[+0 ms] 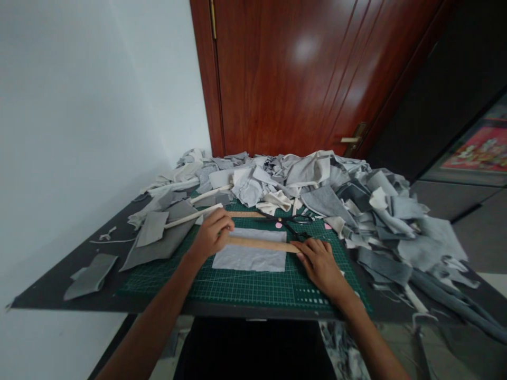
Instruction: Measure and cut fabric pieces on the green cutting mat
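Observation:
A wooden ruler (261,243) lies level across a light grey piece of fabric (249,263). My left hand (213,232) is closed on the ruler's left end, its fingers curled and partly hidden. At the other end, my right hand (320,264) grips the ruler between thumb and fingers. The fabric rests on a green cutting mat (245,290) marked with a grid. Just beyond the ruler lie black-handled scissors (280,219), their handles towards the right. A second wooden strip (245,214) sits behind the fabric, its left part hidden by my left hand.
Heaped fabric scraps (309,169) line the back of the dark table (51,274). More grey scraps (407,216) pile up on the right, and folded pieces (152,228) lie on the left. Behind stand a wooden door (285,79) and a white wall (79,105).

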Available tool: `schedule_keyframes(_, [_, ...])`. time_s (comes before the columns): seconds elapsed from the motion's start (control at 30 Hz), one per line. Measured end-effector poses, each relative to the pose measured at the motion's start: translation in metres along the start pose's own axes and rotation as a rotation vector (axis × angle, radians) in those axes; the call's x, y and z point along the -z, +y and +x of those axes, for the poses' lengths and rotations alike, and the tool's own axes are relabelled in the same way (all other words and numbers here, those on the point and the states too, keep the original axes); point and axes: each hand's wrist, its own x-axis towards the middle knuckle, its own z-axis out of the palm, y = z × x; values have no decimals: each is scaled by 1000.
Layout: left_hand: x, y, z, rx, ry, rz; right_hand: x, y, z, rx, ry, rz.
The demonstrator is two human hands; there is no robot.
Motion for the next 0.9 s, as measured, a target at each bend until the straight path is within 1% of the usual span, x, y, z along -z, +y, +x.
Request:
schedule_keyframes(0.07, [-3,3,1,-18,-109,-44,2,1,-7,-3,30,-11])
schedule_keyframes(0.13, [-2,8,1,-59,-181,-55,4,0,-16,-4,50,-20])
schedule_keyframes(0.2, [2,18,-3,-99,-243,-45,6,-1,-26,10,44,-3])
schedule_keyframes(0.27, [6,32,-12,-101,-316,-30,9,-4,-35,32,17,41])
schedule_keyframes(0.4, [11,64,-44,68,-418,66,13,-8,-49,45,-18,116])
schedule_keyframes(0.5, [15,76,-66,164,-461,76,14,-10,-58,85,-4,158])
schedule_keyframes(0.6, [22,74,-75,268,-438,71,16,-14,-66,117,-45,206])
schedule_keyframes(0.67, [26,68,-75,304,-440,65,18,-17,-71,118,-75,204])
schedule_keyframes(0.8, [31,54,-70,329,-511,58,22,-24,-71,52,-84,186])
schedule_keyframes(0.9, [31,43,-66,324,-569,49,24,-30,-57,-4,-78,233])
